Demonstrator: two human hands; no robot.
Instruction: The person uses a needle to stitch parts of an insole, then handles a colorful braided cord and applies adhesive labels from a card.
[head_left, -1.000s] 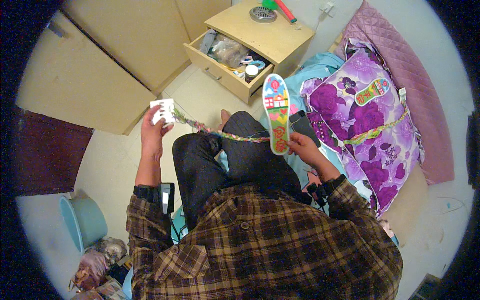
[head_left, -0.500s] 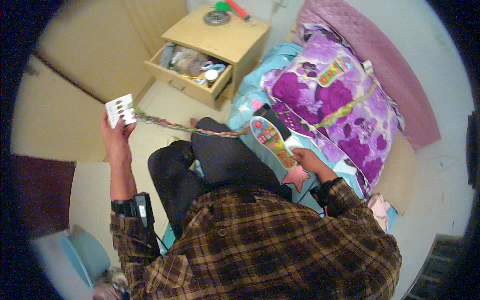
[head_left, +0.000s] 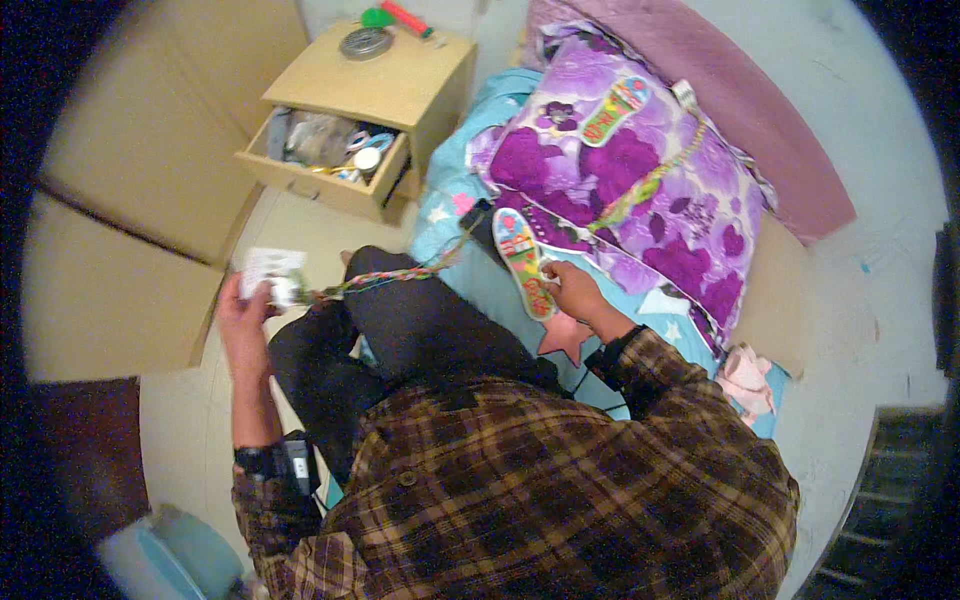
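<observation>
Left hand [head_left: 243,310] grips a white card [head_left: 273,272] along its lower edge; a multicoloured thread braid [head_left: 385,278] runs from it over the knee [head_left: 395,310]. Right hand [head_left: 577,290] grasps a patterned insole [head_left: 518,255] by its side, over the bed sheet [head_left: 487,285], just off the near edge of the floral pillow [head_left: 690,290]. A matching insole [head_left: 614,110] lies toward the pillow's far corner.

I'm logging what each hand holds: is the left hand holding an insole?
No, the left hand holds a white card, while the right hand holds a colourful patterned insole.
</observation>
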